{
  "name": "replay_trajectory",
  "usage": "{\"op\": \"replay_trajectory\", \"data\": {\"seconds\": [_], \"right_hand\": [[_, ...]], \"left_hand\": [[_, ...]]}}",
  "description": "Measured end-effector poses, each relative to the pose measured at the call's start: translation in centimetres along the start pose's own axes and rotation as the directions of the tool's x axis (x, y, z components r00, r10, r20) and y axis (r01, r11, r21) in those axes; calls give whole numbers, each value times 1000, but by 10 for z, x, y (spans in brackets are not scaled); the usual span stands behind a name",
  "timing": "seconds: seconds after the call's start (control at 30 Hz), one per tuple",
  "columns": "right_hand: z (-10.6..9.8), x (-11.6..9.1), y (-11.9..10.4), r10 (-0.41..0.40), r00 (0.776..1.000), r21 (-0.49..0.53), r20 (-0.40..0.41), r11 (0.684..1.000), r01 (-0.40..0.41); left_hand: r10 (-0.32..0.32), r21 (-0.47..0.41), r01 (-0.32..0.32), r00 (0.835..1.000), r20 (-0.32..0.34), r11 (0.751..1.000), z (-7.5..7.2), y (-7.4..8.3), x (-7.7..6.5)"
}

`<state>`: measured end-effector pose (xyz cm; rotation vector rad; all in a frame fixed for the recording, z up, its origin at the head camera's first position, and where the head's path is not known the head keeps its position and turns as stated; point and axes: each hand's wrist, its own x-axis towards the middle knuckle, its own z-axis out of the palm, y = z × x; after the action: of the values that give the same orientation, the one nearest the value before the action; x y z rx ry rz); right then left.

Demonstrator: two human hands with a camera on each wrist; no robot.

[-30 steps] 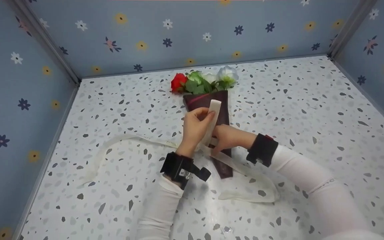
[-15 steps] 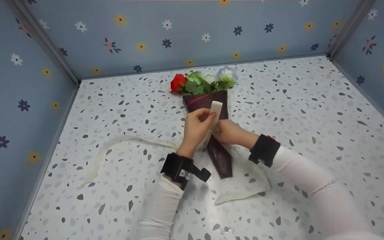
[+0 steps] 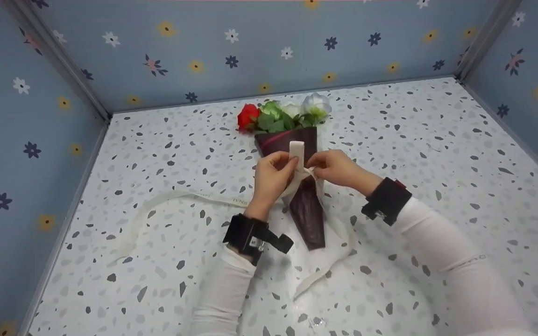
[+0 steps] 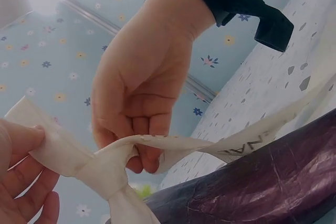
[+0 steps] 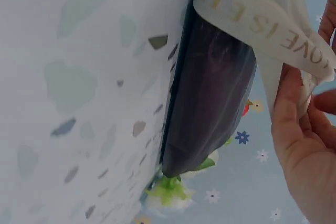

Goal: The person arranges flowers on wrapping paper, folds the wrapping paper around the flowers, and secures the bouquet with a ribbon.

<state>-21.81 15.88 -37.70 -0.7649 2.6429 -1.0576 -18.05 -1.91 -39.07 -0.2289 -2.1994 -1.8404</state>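
Note:
A bouquet wrapped in dark maroon paper (image 3: 308,219) lies in the head view, its red, green and white flowers (image 3: 315,108) pointing away. Around the wrapper's narrow part runs a cream ribbon (image 5: 252,27) printed with letters. My left hand (image 3: 269,179) pinches a folded loop of the ribbon (image 4: 55,145), which stands up over the wrapper. Just right of it, my right hand (image 3: 341,168) holds another stretch of the ribbon (image 4: 152,141) between thumb and fingers, beside the gathered crossing at the loop's base. Parts of the crossing are hidden by the fingers.
One ribbon tail (image 3: 175,192) curves leftward over the speckled tabletop (image 3: 418,140); another tail (image 3: 315,277) trails toward the near side. Blue flower-patterned panels (image 3: 250,46) enclose the back and both sides. Black camera bands (image 3: 388,200) sit on the wrists.
My right hand has moved up and to the right from under the left hand, drawing ribbon along. The near tail has slid leftward and straightened. My left hand keeps pinching the loop.

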Motion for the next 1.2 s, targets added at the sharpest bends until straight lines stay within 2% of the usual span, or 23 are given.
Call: {"op": "replay_trajectory", "data": {"seconds": [0.1, 0.23, 0.3, 0.4, 0.47, 0.53, 0.67, 0.77, 0.9, 0.97, 1.1, 1.2], "right_hand": [[-7, -1, 2, -73, 997, -175, 31, 982, 77], [-20, -3, 4, -117, 992, -315, 56, 940, 128], [-24, -4, 4, -119, 993, -347, 14, 931, 116], [-24, -4, 5, -78, 992, -324, -96, 945, 43], [-22, -4, 6, -3, 989, -234, -145, 972, -32], [-19, -2, 9, 86, 985, -118, -152, 988, -105], [-20, 0, 14, 229, 967, 101, -115, 971, -218], [-25, 0, 14, 252, 961, 181, -116, 956, -229], [-35, 1, 9, 243, 962, 299, -121, 933, -198], [-40, 2, 6, 252, 962, 385, -101, 902, -196], [-49, 3, 3, 279, 960, 602, -26, 771, -207], [-52, 3, 2, 297, 955, 678, 12, 700, -226]], "left_hand": [[5, 2, -5, 1000, -1, 1000, 0, -1, 0], [20, 30, -20, 1000, -15, 999, -1, -1, 2], [30, 47, -29, 999, -23, 998, -2, 0, 2], [24, 40, -24, 1000, -18, 999, -2, -1, 1], [17, 32, -17, 1000, -14, 999, -1, -2, 1], [7, 24, -7, 1000, -9, 1000, -1, -3, 1], [-2, 22, 2, 1000, -6, 1000, 0, -4, 1], [-5, 24, 6, 1000, -4, 1000, 0, -4, 0], [-13, 31, 13, 1000, -9, 999, 0, -5, 1], [-14, 35, 14, 1000, -12, 999, 0, -6, 1], [-7, 53, 8, 1000, -13, 999, 0, -6, 2], [-5, 65, 6, 1000, -12, 998, 0, -6, 1]]}}
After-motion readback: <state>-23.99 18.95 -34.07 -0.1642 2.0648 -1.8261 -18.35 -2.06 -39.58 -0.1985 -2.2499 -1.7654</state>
